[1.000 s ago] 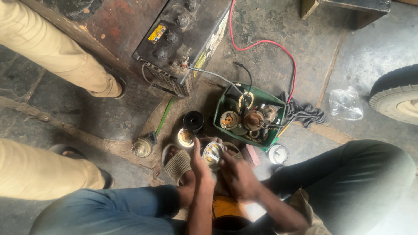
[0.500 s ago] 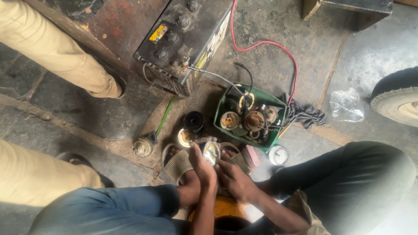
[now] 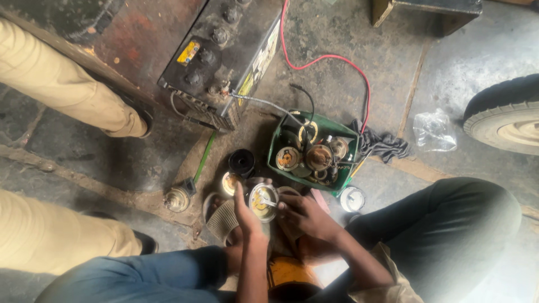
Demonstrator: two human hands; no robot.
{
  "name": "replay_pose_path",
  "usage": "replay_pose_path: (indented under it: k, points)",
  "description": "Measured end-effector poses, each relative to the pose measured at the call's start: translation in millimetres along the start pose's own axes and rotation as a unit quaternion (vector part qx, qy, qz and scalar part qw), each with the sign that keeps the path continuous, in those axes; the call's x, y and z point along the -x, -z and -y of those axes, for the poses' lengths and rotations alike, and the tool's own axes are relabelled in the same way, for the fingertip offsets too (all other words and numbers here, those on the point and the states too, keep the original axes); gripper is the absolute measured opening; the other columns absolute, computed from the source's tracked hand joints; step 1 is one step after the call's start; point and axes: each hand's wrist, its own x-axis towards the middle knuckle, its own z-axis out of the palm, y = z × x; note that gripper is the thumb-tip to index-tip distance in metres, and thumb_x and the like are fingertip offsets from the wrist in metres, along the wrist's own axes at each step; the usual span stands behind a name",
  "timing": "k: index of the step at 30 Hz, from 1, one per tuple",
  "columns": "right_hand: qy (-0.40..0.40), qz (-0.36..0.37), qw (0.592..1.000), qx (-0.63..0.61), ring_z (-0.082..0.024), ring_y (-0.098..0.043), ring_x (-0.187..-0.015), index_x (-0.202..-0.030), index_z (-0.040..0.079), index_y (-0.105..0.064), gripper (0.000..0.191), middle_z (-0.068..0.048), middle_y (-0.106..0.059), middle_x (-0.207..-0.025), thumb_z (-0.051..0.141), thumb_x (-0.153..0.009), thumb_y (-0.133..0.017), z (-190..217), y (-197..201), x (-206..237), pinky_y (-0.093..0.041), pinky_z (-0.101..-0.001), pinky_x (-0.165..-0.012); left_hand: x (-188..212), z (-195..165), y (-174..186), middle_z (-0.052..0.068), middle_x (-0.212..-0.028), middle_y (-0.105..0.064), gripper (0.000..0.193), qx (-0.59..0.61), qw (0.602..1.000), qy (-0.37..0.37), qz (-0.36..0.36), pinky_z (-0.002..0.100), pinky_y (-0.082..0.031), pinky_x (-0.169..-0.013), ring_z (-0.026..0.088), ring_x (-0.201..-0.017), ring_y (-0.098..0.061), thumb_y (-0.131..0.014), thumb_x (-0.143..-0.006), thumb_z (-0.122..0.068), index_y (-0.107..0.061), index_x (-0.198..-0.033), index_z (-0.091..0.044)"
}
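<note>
Head view: both hands (image 3: 275, 216) clamped on round metal part (image 3: 261, 201), face up.

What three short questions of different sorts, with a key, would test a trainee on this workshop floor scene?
1. True or false: the left hand holds the round metal part.
2. Which colour is the crate of round parts? A red, B green, C blue.
3. Fill in: the red cable runs across the floor from the battery towards the ______.

Key: 1 true. 2 B. 3 crate. The right hand meets the same part from the other side, with a thin tool that is too small to name.
</note>
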Motion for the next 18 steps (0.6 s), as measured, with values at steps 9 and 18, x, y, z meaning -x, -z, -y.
replay_pose_path:
  k: [9, 18]
  points:
    - [-0.056, -0.007, 0.998, 0.039, -0.028, -0.074, -0.098, -0.135, 0.003, -0.061, 0.039, -0.019, -0.074, -0.114, 0.024, -0.103, -0.054, 12.8, 10.2, -5.9, -0.055, -0.0397, -0.086, 3.7, -4.4, 5.7, 0.016, -0.1, -0.077, 0.062, -0.053, 0.987, -0.054, 0.142, 0.032, -0.063, -0.075, 0.02, -0.084, -0.076, -0.035, -0.104, -0.053, -0.072, -0.11, -0.004]
    - [-0.211, 0.035, 0.967, 0.142, -0.022, -0.073, -0.092, -0.137, 0.014, -0.064, 0.049, -0.013, -0.077, -0.107, 0.044, -0.099, -0.053, 9.6, 15.1, -4.4, -0.055, -0.041, -0.086, -5.3, 8.0, 14.3, 0.011, -0.088, -0.074, 0.046, -0.091, 0.982, -0.065, 0.154, 0.028, -0.06, -0.062, 0.017, -0.072, -0.074, -0.048, -0.104, -0.047, -0.067, -0.105, -0.004]
